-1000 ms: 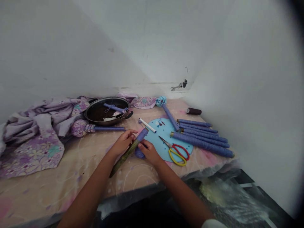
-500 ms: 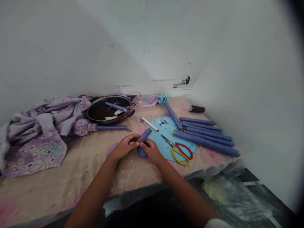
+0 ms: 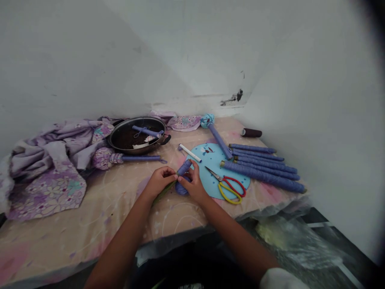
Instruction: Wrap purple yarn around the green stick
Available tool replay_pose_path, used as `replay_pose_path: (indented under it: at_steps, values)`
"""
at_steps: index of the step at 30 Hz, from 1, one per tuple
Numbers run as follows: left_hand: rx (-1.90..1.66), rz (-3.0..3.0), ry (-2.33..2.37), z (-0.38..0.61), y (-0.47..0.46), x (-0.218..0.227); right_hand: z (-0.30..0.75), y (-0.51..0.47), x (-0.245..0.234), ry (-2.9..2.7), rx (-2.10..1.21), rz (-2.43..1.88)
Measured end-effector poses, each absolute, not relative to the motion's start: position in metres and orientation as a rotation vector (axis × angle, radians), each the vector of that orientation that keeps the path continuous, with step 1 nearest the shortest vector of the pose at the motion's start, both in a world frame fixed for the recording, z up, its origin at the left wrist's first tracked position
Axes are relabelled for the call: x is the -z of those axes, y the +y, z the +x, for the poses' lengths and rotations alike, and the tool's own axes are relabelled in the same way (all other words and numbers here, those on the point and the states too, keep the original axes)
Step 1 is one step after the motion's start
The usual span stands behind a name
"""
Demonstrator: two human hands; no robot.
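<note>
Head view. The left hand (image 3: 159,183) and right hand (image 3: 192,185) meet just below frame centre, both on a green stalk wound in blue-violet thread (image 3: 184,167). The wound section projects upper right from between the hands. The bare green end (image 3: 164,192) runs out lower left, past the left hand, towards the near edge of the bench (image 3: 90,208).

Long axis: lower left to upper right, tilted across the bench. Right hand is nearer the wound end, left hand nearer the green end.

Grip state: both pressed together on the stalk. Left thumb and fingers close around it; right fingers pinch at the base of the wound section. Exact contact is partly hidden by the fingers.

A blue-violet ball (image 3: 181,188) sits directly under the right hand; whether it joins the stalk cannot be told.

Just right of the hands lies a light blue paper disc (image 3: 212,154), with red-and-yellow-handled scissors (image 3: 230,190) on its lower edge. Further right: a row of thread-wound rods (image 3: 261,174). Upper left: a steel pan (image 3: 136,123) holding a wound rod, with a white marker (image 3: 189,153) between it and the disc. Far left: crumpled floral cloth (image 3: 45,180).
</note>
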State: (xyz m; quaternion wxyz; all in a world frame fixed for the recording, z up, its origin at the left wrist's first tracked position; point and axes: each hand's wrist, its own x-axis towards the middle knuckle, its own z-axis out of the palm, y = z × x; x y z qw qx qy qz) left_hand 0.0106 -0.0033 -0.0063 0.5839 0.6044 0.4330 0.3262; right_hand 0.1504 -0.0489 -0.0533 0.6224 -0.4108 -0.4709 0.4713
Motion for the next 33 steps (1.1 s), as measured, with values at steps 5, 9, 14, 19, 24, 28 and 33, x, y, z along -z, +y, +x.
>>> replay_pose_path:
  at_steps: [5,9,14,19,24,28,33]
  values:
    - [-0.776,1.497,1.018,0.016,-0.001,-0.001,0.15,-0.049,0.054,-1.11,-1.118,-0.911]
    - [-0.75,1.533,1.039,0.016,0.004,0.002,0.152,-0.049,0.053,-1.131,-1.168,-0.929]
    - [-0.712,1.56,0.976,0.012,0.002,0.001,0.153,-0.048,0.052,-1.134,-1.101,-0.966]
    - [-0.605,1.612,0.881,0.004,-0.001,-0.003,0.152,-0.049,0.054,-1.129,-1.097,-0.973]
    - [-0.641,1.615,0.942,0.007,0.001,0.002,0.152,-0.05,0.052,-1.135,-1.094,-0.984]
    - [-0.777,1.718,1.006,0.012,-0.006,0.004,0.151,-0.052,0.05,-1.12,-1.081,-0.93]
    - [-0.846,1.715,0.968,0.012,-0.009,0.0,0.153,-0.05,0.054,-1.208,-1.008,-1.024]
